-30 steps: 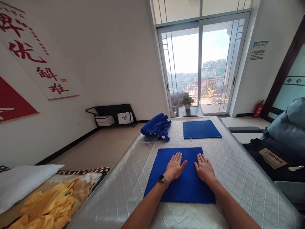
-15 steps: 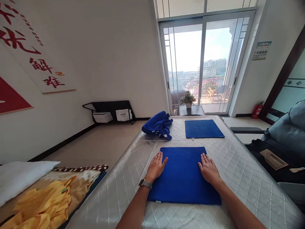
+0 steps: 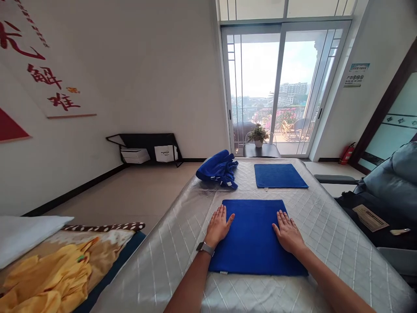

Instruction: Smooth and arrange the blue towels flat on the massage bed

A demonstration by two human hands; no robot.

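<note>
A folded blue towel (image 3: 252,237) lies flat on the silver quilted bed (image 3: 329,226) in front of me. My left hand (image 3: 219,226) rests flat on the towel's left edge, fingers stretched out, a watch on its wrist. My right hand (image 3: 288,233) lies flat on the towel's right side, fingers also extended. Neither hand holds anything. Farther along the bed lies a second folded blue towel (image 3: 279,175). To its left sits a crumpled heap of blue towels (image 3: 217,168).
A bed with a yellow cloth (image 3: 48,274) and white pillow (image 3: 22,237) stands at the left. A grey chair (image 3: 391,187) is at the right. Behind the bed are a small table with a potted plant (image 3: 258,136) and a glass balcony door (image 3: 283,87).
My hands have slid apart from the towel's middle to its left and right sides. The view has shifted slightly to the left.
</note>
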